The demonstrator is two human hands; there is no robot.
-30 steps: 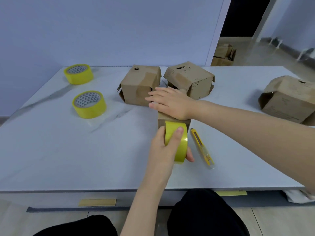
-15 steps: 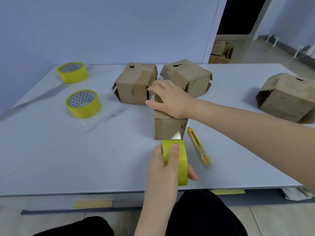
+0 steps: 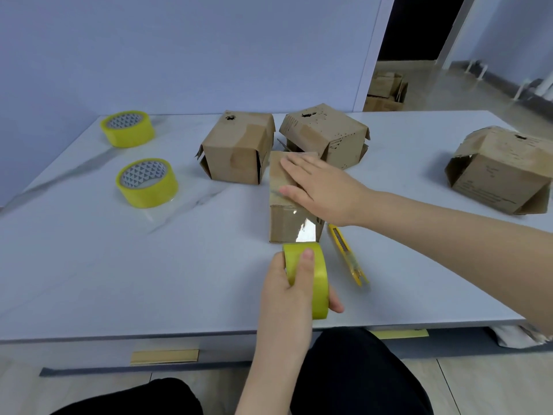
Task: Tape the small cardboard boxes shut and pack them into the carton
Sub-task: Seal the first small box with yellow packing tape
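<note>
A small cardboard box [image 3: 287, 226] sits mid-table with clear tape running over its top and down its near side. My right hand [image 3: 323, 190] lies flat on the box's top, fingers straight, pressing it. My left hand [image 3: 290, 286] grips a yellow tape roll [image 3: 311, 280] just in front of the box; a shiny strip of tape stretches from the roll up the box's near face. Two more small boxes, one [image 3: 236, 151] and the other [image 3: 326, 133], stand behind it. A larger box [image 3: 502, 172] with loose flaps lies at the far right.
A yellow utility knife [image 3: 347, 256] lies on the table [image 3: 119, 265] right of the taped box. Two spare yellow tape rolls, one [image 3: 146, 182] and another [image 3: 127, 128], sit at the left. A wall runs behind; more cartons [image 3: 386, 92] are on the floor beyond the doorway.
My left hand pulled the tape roll toward me off the box's near face, drawing tape down that side. My right hand shifted from curled over the box's top to lying flat on it.
</note>
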